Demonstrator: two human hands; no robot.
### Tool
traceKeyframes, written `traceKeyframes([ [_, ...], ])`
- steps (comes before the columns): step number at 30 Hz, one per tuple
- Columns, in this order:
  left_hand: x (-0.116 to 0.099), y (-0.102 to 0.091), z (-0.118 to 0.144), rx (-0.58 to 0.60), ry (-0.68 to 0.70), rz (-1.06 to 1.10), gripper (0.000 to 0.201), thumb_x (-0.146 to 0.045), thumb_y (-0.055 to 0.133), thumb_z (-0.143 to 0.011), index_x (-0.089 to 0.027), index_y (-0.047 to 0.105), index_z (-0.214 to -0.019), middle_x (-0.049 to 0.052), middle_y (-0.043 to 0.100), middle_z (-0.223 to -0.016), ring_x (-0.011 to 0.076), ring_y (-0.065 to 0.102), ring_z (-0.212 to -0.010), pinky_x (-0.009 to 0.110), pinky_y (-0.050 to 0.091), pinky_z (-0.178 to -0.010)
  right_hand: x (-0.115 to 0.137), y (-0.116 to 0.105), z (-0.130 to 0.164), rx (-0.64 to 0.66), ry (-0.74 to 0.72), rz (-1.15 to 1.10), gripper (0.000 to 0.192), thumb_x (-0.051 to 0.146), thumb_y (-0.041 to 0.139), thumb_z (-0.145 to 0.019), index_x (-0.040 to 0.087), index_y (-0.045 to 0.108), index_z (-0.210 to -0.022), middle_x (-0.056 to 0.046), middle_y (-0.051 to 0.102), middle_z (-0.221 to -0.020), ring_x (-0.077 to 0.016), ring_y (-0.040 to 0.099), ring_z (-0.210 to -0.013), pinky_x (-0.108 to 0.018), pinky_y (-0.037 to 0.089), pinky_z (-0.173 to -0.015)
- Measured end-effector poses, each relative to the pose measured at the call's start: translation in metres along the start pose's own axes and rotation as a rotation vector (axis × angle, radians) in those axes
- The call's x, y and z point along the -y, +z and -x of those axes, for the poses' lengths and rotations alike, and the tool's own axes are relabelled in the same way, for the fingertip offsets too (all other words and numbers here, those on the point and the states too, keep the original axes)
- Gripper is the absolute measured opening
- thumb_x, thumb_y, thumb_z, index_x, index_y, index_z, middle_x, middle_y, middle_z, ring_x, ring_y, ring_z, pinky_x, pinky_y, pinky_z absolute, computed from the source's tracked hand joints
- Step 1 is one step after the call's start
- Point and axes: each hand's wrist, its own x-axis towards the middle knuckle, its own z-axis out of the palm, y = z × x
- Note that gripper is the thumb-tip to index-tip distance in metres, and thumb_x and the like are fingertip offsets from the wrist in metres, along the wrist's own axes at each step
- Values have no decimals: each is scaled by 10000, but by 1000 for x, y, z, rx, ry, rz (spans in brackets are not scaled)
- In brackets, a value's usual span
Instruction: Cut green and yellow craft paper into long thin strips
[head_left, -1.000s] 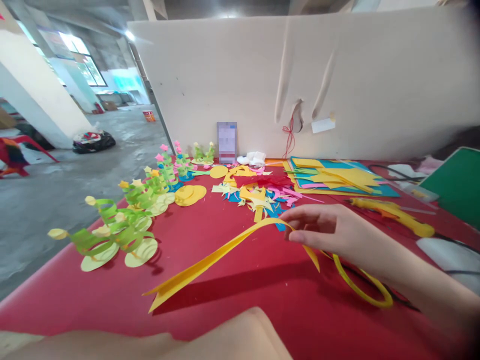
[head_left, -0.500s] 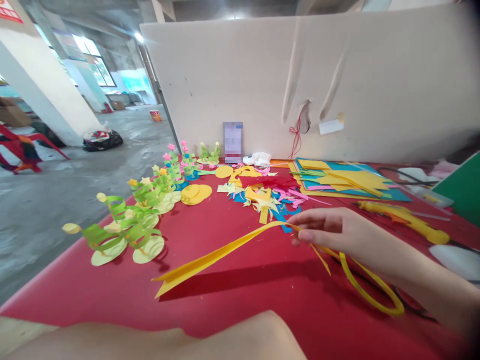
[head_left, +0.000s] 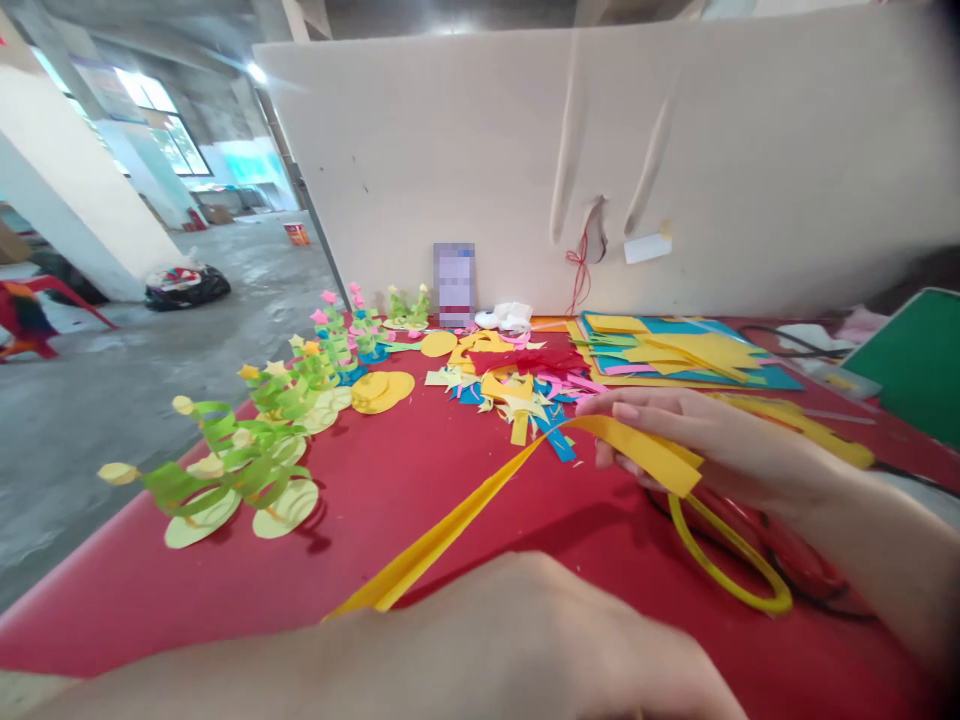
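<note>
Along the left edge of the red table (head_left: 420,480) stands a row of green paper spirals (head_left: 225,470) on pale yellow discs, some tipped with small yellow and pink flowers; they run back toward the white board (head_left: 480,150) that walls the far side. Just right of them lies a small stack of yellow paper circles (head_left: 381,388).

At the bottom of the view, the left hand (head_left: 540,650) lies low over the near table edge, seen from the back and very close. Its fingers are out of sight beneath it, so how far it is open cannot be told. The near end of the long yellow paper strip (head_left: 465,515) runs down to this hand and vanishes behind it; whether the hand grips the strip there cannot be seen.

The strip rises from there to the right, above the table, up to the right hand (head_left: 690,440). That hand is narrowly closed, thumb against fingers, pinching the far end of the strip, which folds over the fingertips into a short flap.

Behind the strip lies a heap of coloured paper scraps (head_left: 517,385). Under the right hand rests a pair of scissors with a yellow loop handle (head_left: 731,560). Farther back right is a pile of yellow and blue paper sheets (head_left: 675,355), and a green board (head_left: 919,365) at the far right.
</note>
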Motion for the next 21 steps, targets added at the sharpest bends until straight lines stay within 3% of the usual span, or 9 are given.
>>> traceKeyframes([
  [3, -6, -2, -8, -127, -39, -197, 180, -128, 429, -808, -208, 585, -850, -31, 615, -763, 92, 550, -697, 160, 415, -610, 4, 2, 2, 21, -16, -9, 342, 394, 486, -793, 184, 543, -1058, -34, 606, -748, -72, 496, -526, -146, 378, -410],
  [6, 6, -12, -17, -310, -52, -421, 142, -190, 439, -820, -213, 578, -834, -39, 621, -771, 106, 549, -725, 184, 389, -639, 9, 4, 7, 40, -14, 35, 302, 372, 481, -802, 189, 546, -1033, -23, 613, -737, -45, 476, -459, -135, 370, -398],
  [9, 17, -20, -21, -385, -101, -484, 241, -289, 373, -864, -203, 576, -764, -28, 619, -746, 127, 548, -710, 225, 381, -659, 13, 4, 14, 73, 0, 55, 252, 345, 466, -816, 214, 551, -1014, -2, 619, -706, -33, 464, -416, -131, 348, -383],
  [11, 20, -24, -23, -427, -100, -458, 292, -302, 324, -884, -198, 563, -753, -25, 614, -775, 130, 546, -753, 232, 379, -710, 15, 3, 17, 78, 12, 78, 252, 346, 458, -821, 215, 565, -1009, -2, 622, -695, -48, 491, -444, -139, 352, -392],
  [15, 21, -26, -26, -505, -53, -342, 207, -282, 336, -889, -240, 535, -924, -44, 587, -956, 113, 516, -907, 200, 352, -805, 15, 9, 20, 118, 24, 166, 284, 379, 456, -815, 166, 636, -866, -23, 630, -723, -63, 511, -525, -157, 394, -497],
  [17, 23, -27, -27, -492, -64, -227, 192, -335, 361, -877, -266, 526, -947, -56, 581, -972, 111, 510, -927, 184, 364, -778, 14, 16, 20, 153, 36, 152, 294, 383, 468, -807, 184, 593, -984, -8, 622, -694, -60, 482, -483, -176, 399, -505],
  [19, 26, -27, -29, -463, -83, -95, 194, -385, 389, -857, -268, 530, -921, -58, 579, -951, 116, 507, -932, 179, 375, -754, 11, 24, 19, 139, 44, 111, 394, 371, 487, -799, 234, 454, -1166, 33, 578, -616, -56, 449, -445, -175, 379, -469],
  [21, 29, -27, -31, -428, -93, 17, 198, -402, 409, -843, -250, 529, -882, -50, 576, -908, 120, 512, -902, 187, 383, -741, 8, 30, 19, 101, 38, 91, 485, 361, 510, -786, 271, 354, -1236, 58, 530, -581, -56, 438, -450, -161, 361, -446],
])
